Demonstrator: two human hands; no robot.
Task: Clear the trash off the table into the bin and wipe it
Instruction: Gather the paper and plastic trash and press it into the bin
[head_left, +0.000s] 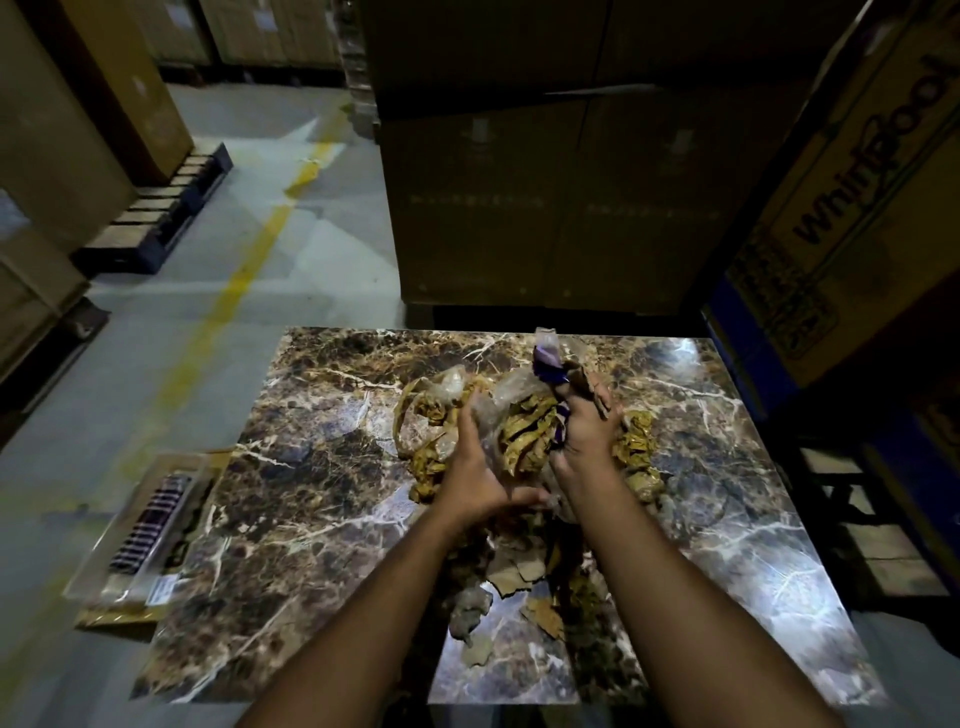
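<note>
A dark marble-patterned table (322, 499) carries a heap of trash. My left hand (475, 467) and my right hand (584, 441) press from both sides on a bundle of crumpled yellow-brown tape and clear plastic (524, 441), lifted a little above the tabletop. A purple wrapper scrap (548, 361) sticks up from the bundle by my right fingers. More crumpled tape (428, 415) lies left of my hands, and more tape (639, 452) lies to their right. Torn cardboard pieces (519, 574) and a grey crumpled wad (467, 610) lie nearer to me between my forearms.
A cardboard box (140, 540) holding clear plastic packaging stands on the floor by the table's left edge. Tall stacked cartons (545, 182) rise behind the table, and a printed carton (857, 208) stands at the right. A grey floor with a yellow line (244, 270) stretches left.
</note>
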